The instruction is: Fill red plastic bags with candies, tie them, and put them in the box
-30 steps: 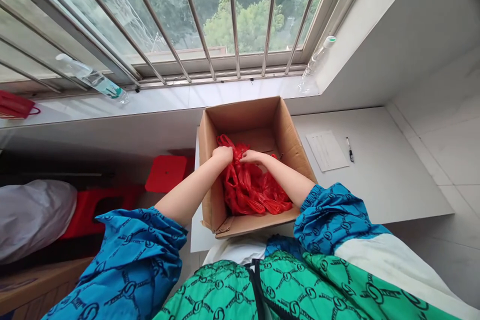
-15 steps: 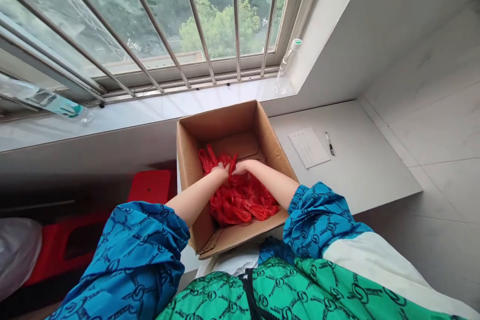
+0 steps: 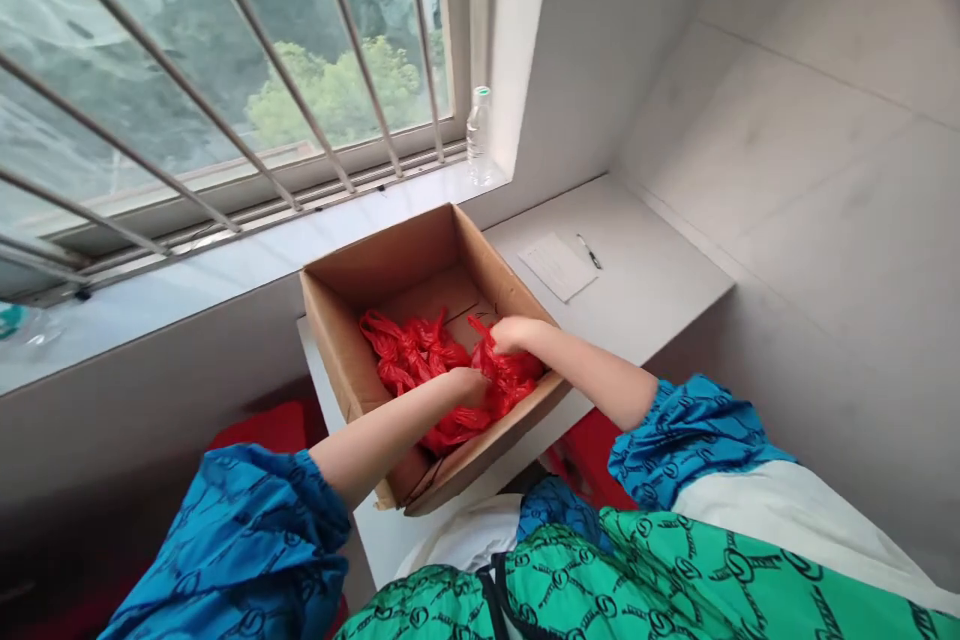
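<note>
An open cardboard box (image 3: 326, 335) stands tilted in view before me, with several thin red plastic bags (image 3: 409, 350) bunched up inside it. My right hand (image 3: 515, 334) is closed around the top of a red plastic bag (image 3: 510, 385) near the box's right wall. Just below and left of it, my left hand (image 3: 469, 386) grips the same bunch of red plastic, its fingertips partly hidden in the folds. Whether the bags hold anything cannot be made out.
The box rests on a white tabletop (image 3: 622, 295), where a sheet of paper (image 3: 559, 266) and a pen (image 3: 589, 251) lie to the right. A clear bottle (image 3: 478, 135) stands on the windowsill (image 3: 202, 285) beside metal bars. Red stools (image 3: 592, 460) are below.
My view has swung right, so the box sits further left. Both hands have moved from the middle of the bags to the right side of the box, and the red plastic there is gathered up.
</note>
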The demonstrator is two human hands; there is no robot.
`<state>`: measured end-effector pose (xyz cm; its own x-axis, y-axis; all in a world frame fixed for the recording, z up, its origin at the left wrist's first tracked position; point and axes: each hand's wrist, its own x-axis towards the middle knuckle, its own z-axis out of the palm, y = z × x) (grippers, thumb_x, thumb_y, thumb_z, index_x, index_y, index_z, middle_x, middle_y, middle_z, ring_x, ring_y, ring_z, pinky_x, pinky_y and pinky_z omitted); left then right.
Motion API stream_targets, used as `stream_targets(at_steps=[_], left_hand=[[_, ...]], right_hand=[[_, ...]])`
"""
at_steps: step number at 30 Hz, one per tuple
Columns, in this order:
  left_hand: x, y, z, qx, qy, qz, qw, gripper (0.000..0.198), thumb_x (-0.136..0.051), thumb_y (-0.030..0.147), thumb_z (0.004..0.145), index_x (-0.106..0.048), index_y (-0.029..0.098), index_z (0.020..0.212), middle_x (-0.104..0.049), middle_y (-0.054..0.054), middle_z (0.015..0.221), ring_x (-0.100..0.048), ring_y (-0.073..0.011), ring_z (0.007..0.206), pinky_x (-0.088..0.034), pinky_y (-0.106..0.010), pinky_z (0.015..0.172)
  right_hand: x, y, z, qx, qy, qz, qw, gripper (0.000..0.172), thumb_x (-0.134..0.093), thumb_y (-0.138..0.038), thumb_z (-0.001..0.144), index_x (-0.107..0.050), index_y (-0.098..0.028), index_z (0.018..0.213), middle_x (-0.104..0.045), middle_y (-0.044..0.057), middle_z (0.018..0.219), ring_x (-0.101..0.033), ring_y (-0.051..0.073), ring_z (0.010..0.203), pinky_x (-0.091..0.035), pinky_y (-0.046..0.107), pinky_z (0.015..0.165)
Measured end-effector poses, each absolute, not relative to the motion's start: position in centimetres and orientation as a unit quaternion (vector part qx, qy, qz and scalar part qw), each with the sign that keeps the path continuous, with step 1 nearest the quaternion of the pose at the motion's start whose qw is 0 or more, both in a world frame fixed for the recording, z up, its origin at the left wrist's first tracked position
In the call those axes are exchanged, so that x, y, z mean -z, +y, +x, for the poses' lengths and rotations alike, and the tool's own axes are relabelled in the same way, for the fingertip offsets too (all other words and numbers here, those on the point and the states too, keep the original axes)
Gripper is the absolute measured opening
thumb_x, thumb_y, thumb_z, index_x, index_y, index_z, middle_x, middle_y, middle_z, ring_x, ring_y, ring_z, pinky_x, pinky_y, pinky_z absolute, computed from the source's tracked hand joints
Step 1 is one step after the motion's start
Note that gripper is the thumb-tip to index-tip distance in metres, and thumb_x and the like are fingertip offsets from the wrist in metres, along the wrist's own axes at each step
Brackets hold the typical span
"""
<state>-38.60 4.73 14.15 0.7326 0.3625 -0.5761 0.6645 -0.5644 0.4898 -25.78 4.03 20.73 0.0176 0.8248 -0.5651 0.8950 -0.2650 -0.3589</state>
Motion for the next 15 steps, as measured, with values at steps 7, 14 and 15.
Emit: stream_targets(at_steps=[7,14,15], left_hand=[[-21.5,2.2,-44.9,0.137,0.179,0.959,0.17,0.054,-0.046,0.046,0.095,-0.045,0.026,0.144,-0.055,-0.011,0.138,-0.062,-0.0298,0.113,-0.048,-0.037,0.094],[-27.2,-11.1,-44.7,-0.045,0.064,0.98,0.185,0.041,-0.04,0.053,0.096,-0.057,0.033,0.127,-0.066,-0.001,0.121,-0.067,-0.0205,0.093,-0.051,-0.025,0.072],[-27.4,-14.0,-43.9,-0.046,0.036,0.976,0.208,0.04,-0.041,0.053,0.096,-0.058,0.032,0.125,-0.066,-0.001,0.119,-0.067,-0.0204,0.095,-0.051,-0.025,0.075]], right_hand=[[-25.0,-17.3,-23.8,0.177,0.463,0.69,-0.528,0.041,-0.036,-0.046,0.102,-0.049,-0.022,0.133,-0.067,0.008,0.119,-0.067,0.016,0.103,-0.051,0.034,0.096],[-17.5,-42.1,-31.4,0.348,0.306,0.819,-0.337,0.036,-0.064,-0.036,0.087,-0.065,-0.023,0.12,-0.074,0.005,0.108,-0.07,0.02,0.095,-0.054,0.03,0.081],[-17.1,-45.1,-32.3,0.348,0.285,0.83,-0.331,0.035,-0.069,-0.034,0.082,-0.069,-0.022,0.114,-0.075,0.006,0.104,-0.071,0.023,0.09,-0.054,0.031,0.078]])
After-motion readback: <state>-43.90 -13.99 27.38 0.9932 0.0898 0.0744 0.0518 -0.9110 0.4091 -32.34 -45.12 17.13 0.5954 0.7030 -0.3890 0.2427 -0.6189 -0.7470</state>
